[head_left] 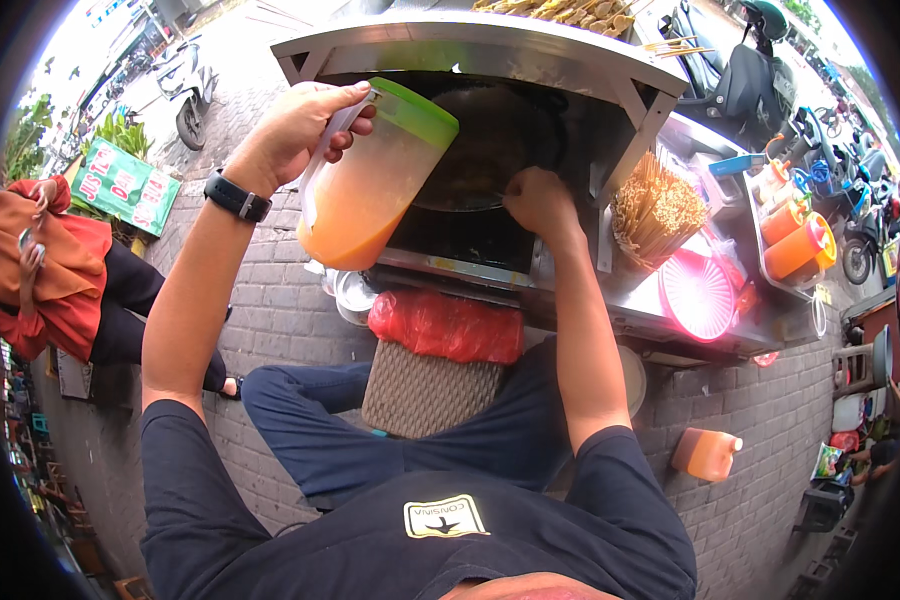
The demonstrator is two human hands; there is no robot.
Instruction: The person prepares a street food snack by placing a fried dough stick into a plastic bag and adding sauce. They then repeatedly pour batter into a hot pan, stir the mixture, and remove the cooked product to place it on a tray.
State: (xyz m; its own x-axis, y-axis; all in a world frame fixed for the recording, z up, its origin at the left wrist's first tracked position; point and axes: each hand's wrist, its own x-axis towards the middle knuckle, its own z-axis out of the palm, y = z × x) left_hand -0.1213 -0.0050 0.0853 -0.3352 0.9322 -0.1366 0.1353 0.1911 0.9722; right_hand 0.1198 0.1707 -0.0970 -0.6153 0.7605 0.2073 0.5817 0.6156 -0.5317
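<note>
My left hand (315,124) grips the handle of a translucent plastic pitcher (367,195) with a green rim. Orange liquid fills its lower part, and the pitcher is tilted in front of the cart's dark cooking bay. Inside that bay, a dark round pan (487,150) lies in shadow, partly hidden behind the pitcher. My right hand (541,201) reaches in beside the pan's near right rim with its fingers curled. Whether those fingers pinch something small is hard to see.
A metal shelf (487,45) overhangs the bay, with skewered food (562,16) on top. To the right are bundled bamboo skewers (656,210), a pink basket (701,292) and orange bottles (799,247). A red plastic bag (450,326) lies on a woven surface (427,390) between my legs. A person (52,262) stands left.
</note>
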